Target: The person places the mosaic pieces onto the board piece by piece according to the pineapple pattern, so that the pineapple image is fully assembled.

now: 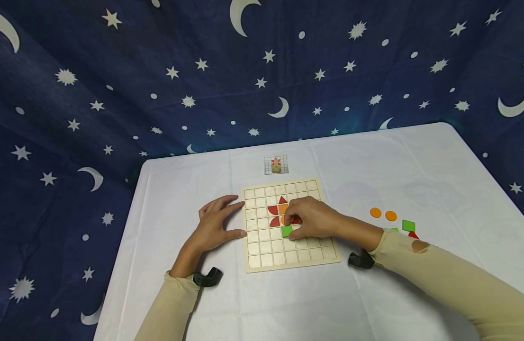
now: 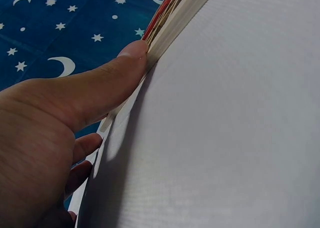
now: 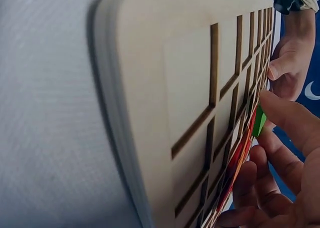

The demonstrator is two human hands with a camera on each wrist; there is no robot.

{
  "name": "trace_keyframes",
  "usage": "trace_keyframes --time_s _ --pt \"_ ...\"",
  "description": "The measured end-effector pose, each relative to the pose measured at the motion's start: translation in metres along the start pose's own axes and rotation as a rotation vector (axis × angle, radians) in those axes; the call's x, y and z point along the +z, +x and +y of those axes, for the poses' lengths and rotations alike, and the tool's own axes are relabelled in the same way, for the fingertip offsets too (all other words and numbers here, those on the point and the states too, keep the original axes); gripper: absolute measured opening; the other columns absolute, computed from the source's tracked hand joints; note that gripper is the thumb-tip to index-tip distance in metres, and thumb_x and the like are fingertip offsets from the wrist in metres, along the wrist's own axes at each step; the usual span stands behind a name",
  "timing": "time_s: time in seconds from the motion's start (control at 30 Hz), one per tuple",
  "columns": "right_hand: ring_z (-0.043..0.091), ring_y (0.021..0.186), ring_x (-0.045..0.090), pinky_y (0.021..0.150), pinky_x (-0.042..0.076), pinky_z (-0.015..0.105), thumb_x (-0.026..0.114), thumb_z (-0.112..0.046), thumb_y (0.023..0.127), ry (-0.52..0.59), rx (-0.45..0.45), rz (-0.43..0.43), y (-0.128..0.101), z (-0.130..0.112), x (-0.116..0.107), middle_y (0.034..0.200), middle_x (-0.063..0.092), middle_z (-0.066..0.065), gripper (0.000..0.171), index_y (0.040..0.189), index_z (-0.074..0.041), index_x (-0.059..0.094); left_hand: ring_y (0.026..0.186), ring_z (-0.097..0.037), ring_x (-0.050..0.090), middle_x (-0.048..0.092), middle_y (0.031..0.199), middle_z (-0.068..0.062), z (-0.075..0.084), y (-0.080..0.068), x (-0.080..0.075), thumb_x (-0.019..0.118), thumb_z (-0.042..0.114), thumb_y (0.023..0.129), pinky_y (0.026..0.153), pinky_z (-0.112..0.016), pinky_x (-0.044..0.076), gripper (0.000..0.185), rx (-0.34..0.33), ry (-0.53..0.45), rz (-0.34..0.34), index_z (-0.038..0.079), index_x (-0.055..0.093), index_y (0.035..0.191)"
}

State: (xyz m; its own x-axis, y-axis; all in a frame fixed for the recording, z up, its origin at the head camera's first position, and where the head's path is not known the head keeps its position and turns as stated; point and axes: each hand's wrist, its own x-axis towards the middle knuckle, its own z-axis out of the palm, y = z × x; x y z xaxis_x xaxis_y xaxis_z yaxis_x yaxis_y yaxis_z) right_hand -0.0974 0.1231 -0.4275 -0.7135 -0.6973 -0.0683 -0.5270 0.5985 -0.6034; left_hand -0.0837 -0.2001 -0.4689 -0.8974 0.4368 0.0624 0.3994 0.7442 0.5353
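Observation:
A wooden grid board (image 1: 293,255) lies on the white table. On it, red and orange tiles form a figure: a red triangle (image 1: 282,200) on top, an orange square (image 1: 282,209), red quarter-round tiles (image 1: 274,221) at the side. My right hand (image 1: 313,216) pinches a green square tile (image 1: 286,231) between thumb and index finger, just below the orange piece. The right wrist view shows this green tile (image 3: 259,122) tilted at the fingertips. With fingers spread, my left hand (image 1: 215,225) touches the board's left edge; its thumb (image 2: 112,81) rests against the rim.
A small pattern card (image 1: 276,165) lies beyond the board. To the right are two orange discs (image 1: 375,212), a green square (image 1: 409,225) and a red triangle (image 1: 413,235), partly covered by the right arm. A dark blue star-printed cloth (image 1: 228,85) hangs behind the table.

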Motion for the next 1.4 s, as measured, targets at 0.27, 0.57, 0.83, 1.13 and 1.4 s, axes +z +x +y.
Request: trace_keyframes --time_s 0.27,0.57,0.83,1.13,1.4 --pt "0.005 0.075 0.052 0.068 0.046 0.023 0.091 -0.025 0.073 -0.018 0.021 0.0 0.001 -0.001 0.002 0.085 0.062 -0.01 0.023 0.088 -0.022 0.074 0.15 -0.032 0.034 0.043 0.159 -0.008 0.001 -0.001 0.0 0.085 0.051 0.078 0.113 -0.061 0.015 0.084 -0.013 0.005 -0.005 0.022 0.054 0.15" --pt "0.006 0.074 0.052 0.067 0.045 0.024 0.093 -0.027 0.071 -0.039 0.013 0.002 0.001 0.0 0.004 0.083 0.062 -0.01 0.025 0.088 -0.023 0.075 0.15 -0.031 0.033 0.043 0.159 -0.008 0.003 -0.001 -0.001 0.087 0.048 0.077 0.114 -0.061 0.014 0.084 -0.022 -0.011 -0.012 0.021 0.055 0.149" --pt "0.004 0.074 0.05 0.067 0.044 0.023 0.093 -0.027 0.072 -0.037 0.002 0.021 -0.001 0.002 0.001 0.082 0.063 -0.011 0.023 0.086 -0.022 0.076 0.15 -0.032 0.033 0.043 0.159 -0.008 0.002 -0.002 -0.001 0.086 0.049 0.077 0.114 -0.062 0.015 0.084 -0.013 -0.005 -0.006 0.021 0.054 0.15" --pt "0.004 0.073 0.049 0.068 0.043 0.024 0.092 -0.026 0.073 -0.032 0.002 0.021 -0.002 0.002 0.0 0.081 0.062 -0.011 0.02 0.085 -0.022 0.076 0.15 -0.031 0.033 0.042 0.159 -0.007 0.001 -0.001 0.0 0.086 0.049 0.077 0.113 -0.061 0.015 0.084 -0.012 -0.008 -0.001 0.022 0.054 0.15" --pt "0.007 0.074 0.054 0.069 0.046 0.024 0.091 -0.026 0.076 0.015 0.014 0.02 -0.008 0.008 -0.007 0.083 0.065 -0.01 0.018 0.087 -0.023 0.077 0.15 -0.032 0.034 0.042 0.159 -0.007 0.001 -0.001 0.0 0.085 0.05 0.077 0.112 -0.061 0.016 0.084 -0.006 -0.002 -0.002 0.022 0.054 0.15"
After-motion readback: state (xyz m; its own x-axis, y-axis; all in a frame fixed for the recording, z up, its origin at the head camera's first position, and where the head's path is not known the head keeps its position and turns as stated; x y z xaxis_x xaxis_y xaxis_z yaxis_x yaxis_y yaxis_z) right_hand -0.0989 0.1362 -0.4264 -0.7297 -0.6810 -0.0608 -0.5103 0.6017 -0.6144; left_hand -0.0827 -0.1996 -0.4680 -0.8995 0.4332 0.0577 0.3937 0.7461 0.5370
